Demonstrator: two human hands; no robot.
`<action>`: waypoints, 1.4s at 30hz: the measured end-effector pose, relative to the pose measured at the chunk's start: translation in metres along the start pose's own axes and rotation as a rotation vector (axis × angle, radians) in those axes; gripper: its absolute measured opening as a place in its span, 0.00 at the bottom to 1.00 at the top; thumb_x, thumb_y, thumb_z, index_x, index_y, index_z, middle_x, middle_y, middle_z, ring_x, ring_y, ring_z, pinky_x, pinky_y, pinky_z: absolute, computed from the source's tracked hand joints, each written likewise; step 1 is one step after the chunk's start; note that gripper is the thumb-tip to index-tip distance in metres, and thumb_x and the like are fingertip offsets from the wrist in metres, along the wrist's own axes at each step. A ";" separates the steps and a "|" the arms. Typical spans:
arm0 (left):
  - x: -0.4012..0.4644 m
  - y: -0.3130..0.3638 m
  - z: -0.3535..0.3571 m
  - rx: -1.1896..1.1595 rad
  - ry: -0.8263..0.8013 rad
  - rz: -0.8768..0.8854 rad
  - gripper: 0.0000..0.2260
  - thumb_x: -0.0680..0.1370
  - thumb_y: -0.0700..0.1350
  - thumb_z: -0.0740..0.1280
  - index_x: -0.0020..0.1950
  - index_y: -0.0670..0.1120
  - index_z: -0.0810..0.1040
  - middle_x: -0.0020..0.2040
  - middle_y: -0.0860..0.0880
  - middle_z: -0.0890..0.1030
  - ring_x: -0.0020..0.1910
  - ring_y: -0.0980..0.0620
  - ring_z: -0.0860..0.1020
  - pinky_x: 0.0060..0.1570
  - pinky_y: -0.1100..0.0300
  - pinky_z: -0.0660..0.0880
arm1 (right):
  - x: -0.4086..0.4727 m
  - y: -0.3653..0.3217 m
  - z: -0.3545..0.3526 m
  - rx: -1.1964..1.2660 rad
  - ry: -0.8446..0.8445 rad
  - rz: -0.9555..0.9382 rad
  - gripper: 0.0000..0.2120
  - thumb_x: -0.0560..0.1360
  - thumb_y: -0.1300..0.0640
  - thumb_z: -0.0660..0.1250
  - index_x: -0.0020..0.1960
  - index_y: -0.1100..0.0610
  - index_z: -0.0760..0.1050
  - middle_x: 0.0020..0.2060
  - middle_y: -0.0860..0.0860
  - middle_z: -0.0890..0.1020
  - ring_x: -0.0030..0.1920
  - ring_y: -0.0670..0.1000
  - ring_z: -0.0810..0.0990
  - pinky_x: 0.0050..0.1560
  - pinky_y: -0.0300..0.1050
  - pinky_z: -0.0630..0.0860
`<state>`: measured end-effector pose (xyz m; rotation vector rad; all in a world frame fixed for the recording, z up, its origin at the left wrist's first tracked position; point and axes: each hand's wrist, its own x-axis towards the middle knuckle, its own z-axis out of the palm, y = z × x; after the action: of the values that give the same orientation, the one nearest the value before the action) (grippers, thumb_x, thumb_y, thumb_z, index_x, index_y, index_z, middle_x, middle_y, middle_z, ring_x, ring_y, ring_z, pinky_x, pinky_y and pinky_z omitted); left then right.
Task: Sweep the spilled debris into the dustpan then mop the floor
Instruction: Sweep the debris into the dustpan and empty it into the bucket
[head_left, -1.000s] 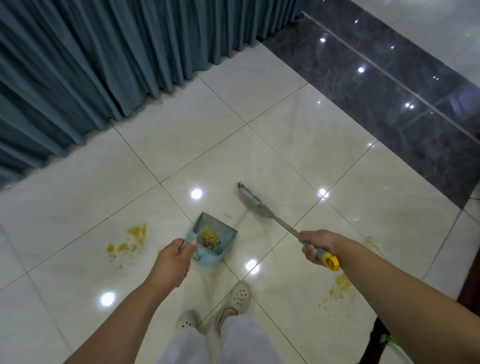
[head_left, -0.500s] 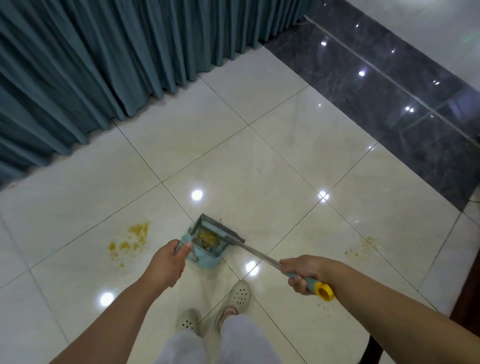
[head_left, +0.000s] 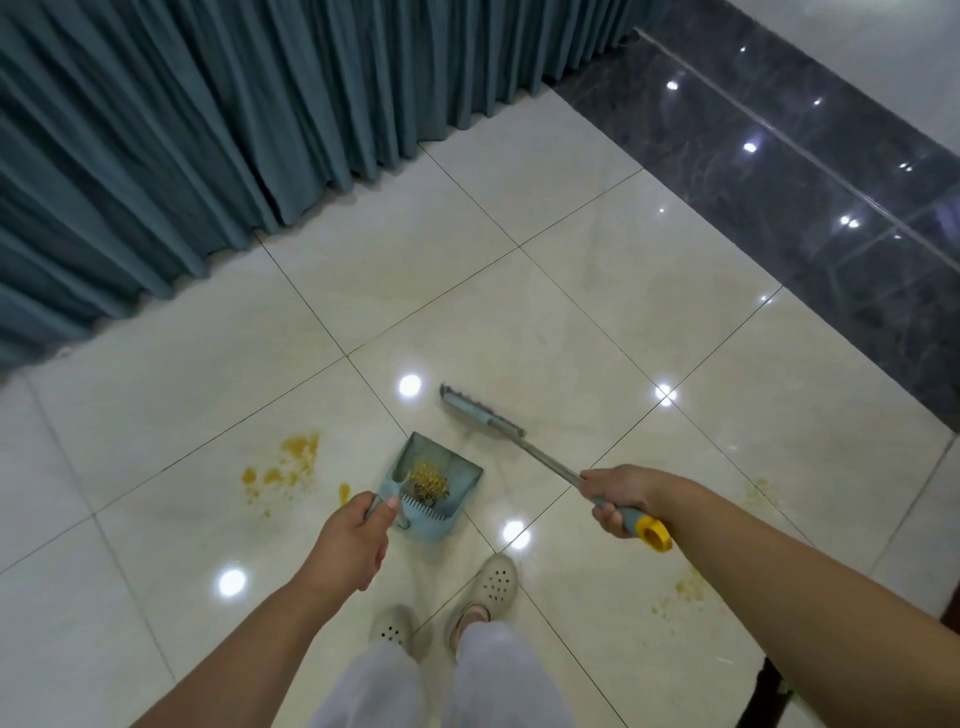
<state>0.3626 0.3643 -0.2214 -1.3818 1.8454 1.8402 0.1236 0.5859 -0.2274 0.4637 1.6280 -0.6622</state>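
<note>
— What changed?
— The broom (head_left: 480, 410) had swung out of the dustpan (head_left: 441, 478) to its one o'clock; right hand (head_left: 621, 499) gripped its handle, left hand (head_left: 353, 540) the dustpan's.
— Debris?
— A pile (head_left: 431, 483) inside (stains (head_left: 291, 462) at nine o'clock awaited mopping).

Just beyond your left hand's (head_left: 347, 545) fingers the dustpan (head_left: 434, 486) blocks the floor, and its debris pile (head_left: 430, 480) fills the middle of the tray. To the outer side of those fingers lie yellow smears (head_left: 283, 467) on open tile. Past your right hand's (head_left: 621, 496) fingers the broom (head_left: 480, 410) slants across the gap; beyond its head the tiles lie open up to the curtain (head_left: 208, 156), which walls off the far left.
</note>
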 end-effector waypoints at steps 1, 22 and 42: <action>-0.001 -0.002 -0.001 -0.008 0.008 -0.005 0.13 0.81 0.49 0.60 0.40 0.43 0.70 0.21 0.50 0.68 0.16 0.56 0.63 0.16 0.68 0.59 | 0.003 -0.001 0.005 -0.018 0.004 0.007 0.18 0.81 0.60 0.57 0.70 0.57 0.64 0.16 0.51 0.67 0.16 0.45 0.63 0.18 0.30 0.64; -0.025 -0.023 -0.029 -0.014 -0.022 -0.007 0.13 0.81 0.50 0.59 0.41 0.43 0.71 0.24 0.48 0.69 0.17 0.55 0.64 0.16 0.65 0.61 | -0.006 0.014 0.035 0.022 0.007 0.022 0.06 0.79 0.60 0.59 0.56 0.55 0.69 0.19 0.52 0.70 0.15 0.46 0.64 0.17 0.31 0.66; -0.053 -0.059 -0.083 -0.025 -0.081 0.014 0.13 0.81 0.49 0.61 0.42 0.41 0.71 0.24 0.47 0.68 0.17 0.54 0.63 0.18 0.65 0.60 | -0.049 0.042 0.117 -0.034 0.015 -0.035 0.15 0.81 0.60 0.58 0.67 0.54 0.68 0.23 0.52 0.67 0.17 0.45 0.64 0.18 0.30 0.64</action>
<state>0.4709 0.3296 -0.2079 -1.2852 1.8033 1.9035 0.2463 0.5442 -0.1950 0.4176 1.6622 -0.6577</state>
